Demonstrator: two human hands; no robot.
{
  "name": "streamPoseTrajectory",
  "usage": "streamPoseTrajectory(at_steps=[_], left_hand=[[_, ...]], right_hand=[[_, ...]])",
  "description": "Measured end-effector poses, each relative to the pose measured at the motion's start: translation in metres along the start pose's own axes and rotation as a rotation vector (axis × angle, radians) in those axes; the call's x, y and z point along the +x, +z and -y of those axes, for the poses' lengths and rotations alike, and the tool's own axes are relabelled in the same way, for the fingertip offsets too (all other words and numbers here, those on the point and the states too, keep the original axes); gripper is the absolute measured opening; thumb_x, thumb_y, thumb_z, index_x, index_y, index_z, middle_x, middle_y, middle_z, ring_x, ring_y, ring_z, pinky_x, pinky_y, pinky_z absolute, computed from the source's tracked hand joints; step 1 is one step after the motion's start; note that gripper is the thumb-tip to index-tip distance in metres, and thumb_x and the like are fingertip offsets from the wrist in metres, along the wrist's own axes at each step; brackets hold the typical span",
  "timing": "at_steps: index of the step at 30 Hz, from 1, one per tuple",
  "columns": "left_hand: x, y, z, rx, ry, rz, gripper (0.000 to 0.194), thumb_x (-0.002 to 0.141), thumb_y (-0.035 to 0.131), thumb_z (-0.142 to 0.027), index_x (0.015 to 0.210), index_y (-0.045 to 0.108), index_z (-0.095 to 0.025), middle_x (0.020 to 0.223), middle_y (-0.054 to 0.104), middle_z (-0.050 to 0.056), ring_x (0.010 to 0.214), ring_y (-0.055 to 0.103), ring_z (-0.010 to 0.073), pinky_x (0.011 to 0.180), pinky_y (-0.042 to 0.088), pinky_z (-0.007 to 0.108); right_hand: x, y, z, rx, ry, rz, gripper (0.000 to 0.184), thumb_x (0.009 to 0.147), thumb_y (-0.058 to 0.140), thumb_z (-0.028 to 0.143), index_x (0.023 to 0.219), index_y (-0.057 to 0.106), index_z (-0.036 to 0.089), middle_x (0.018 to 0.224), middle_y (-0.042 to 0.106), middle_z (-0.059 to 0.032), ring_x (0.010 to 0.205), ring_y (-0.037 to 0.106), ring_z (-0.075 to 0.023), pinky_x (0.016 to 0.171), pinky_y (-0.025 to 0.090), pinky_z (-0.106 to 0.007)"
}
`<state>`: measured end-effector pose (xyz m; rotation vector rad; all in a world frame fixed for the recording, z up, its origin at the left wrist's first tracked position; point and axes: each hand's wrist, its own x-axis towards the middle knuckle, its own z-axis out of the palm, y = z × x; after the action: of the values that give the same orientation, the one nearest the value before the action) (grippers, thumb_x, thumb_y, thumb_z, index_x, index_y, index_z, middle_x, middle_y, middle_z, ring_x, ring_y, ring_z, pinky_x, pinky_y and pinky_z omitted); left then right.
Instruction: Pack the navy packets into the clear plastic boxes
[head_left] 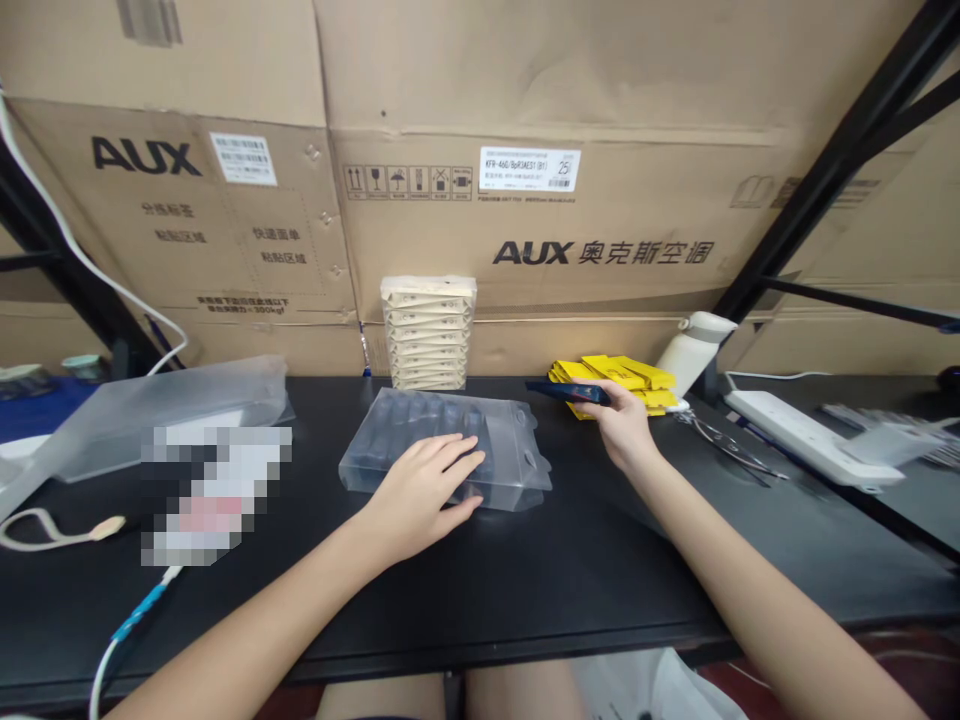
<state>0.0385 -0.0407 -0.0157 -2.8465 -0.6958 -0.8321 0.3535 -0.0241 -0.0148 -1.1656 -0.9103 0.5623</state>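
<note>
Resting flat with fingers (457, 450) spread apart, the left hand (420, 495) presses on the near right part of a clear plastic package (420, 430) that lies on the black worktop (525, 580); the package reaches away to the left and back from under the fingertips. The right hand (622, 425) has its fingers closed on a dark flat card (559, 391), which juts leftward from the fingertips, above the worktop. Just behind that hand lies a pile of yellow packets (622, 375), with a white bottle (690, 350) beside it. A stack of beige packets (427, 330) stands behind the package, against cardboard boxes (525, 150).
</note>
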Motion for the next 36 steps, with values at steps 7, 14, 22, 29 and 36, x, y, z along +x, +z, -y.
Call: streamPoseTrajectory(at_steps=[7, 14, 22, 29, 36], left_hand=[[-0.0002, -0.0003, 0.0, 0.007, 0.003, 0.0, 0.041, 0.089, 0.054, -0.036, 0.124, 0.057, -0.016, 0.132, 0.059, 0.01, 0.123, 0.053, 0.0264, 0.1, 0.047, 0.043], [0.0005, -0.0003, -0.0003, 0.016, 0.004, 0.005, 0.041, 0.088, 0.055, -0.036, 0.124, 0.057, -0.015, 0.133, 0.059, 0.009, 0.123, 0.053, 0.0263, 0.1, 0.047, 0.043], [0.0001, -0.0005, -0.0001, 0.022, 0.011, 0.003, 0.041, 0.089, 0.054, -0.037, 0.124, 0.057, -0.015, 0.133, 0.059, 0.01, 0.123, 0.053, 0.0263, 0.1, 0.047, 0.043], [0.0004, 0.0007, 0.0005, 0.021, 0.012, -0.007, 0.041, 0.089, 0.054, -0.037, 0.124, 0.056, -0.015, 0.133, 0.059, 0.009, 0.123, 0.053, 0.026, 0.1, 0.047, 0.043], [-0.001, 0.0003, 0.0004, 0.017, 0.009, -0.001, 0.041, 0.089, 0.054, -0.037, 0.124, 0.057, -0.015, 0.132, 0.059, 0.01, 0.123, 0.053, 0.0263, 0.1, 0.047, 0.043]], right_hand=[[-0.0061, 0.001, 0.0046, -0.007, 0.064, 0.106, 0.037, 0.054, 0.079, 0.022, 0.09, 0.068, 0.024, 0.09, 0.065, 0.0016, 0.079, 0.063, -0.0148, 0.072, 0.06, -0.034], [-0.0072, 0.0066, 0.0016, -0.12, -0.002, 0.081, 0.034, 0.054, 0.083, 0.029, 0.085, 0.071, 0.021, 0.091, 0.068, -0.0008, 0.095, 0.062, -0.0183, 0.1, 0.047, -0.038], [-0.006, 0.0046, 0.0018, -0.198, -0.054, 0.047, 0.03, 0.053, 0.083, 0.031, 0.08, 0.073, 0.023, 0.1, 0.069, -0.0029, 0.111, 0.058, -0.0231, 0.107, 0.037, -0.042], [-0.0032, 0.0033, 0.0012, -0.231, -0.106, 0.004, 0.021, 0.057, 0.08, 0.033, 0.073, 0.074, 0.022, 0.093, 0.071, -0.006, 0.124, 0.05, -0.028, 0.111, 0.029, -0.046], [-0.0012, 0.0002, -0.0028, -0.185, -0.131, 0.035, 0.036, 0.052, 0.081, 0.027, 0.086, 0.072, 0.021, 0.101, 0.07, -0.0049, 0.107, 0.06, -0.0266, 0.103, 0.04, -0.046]])
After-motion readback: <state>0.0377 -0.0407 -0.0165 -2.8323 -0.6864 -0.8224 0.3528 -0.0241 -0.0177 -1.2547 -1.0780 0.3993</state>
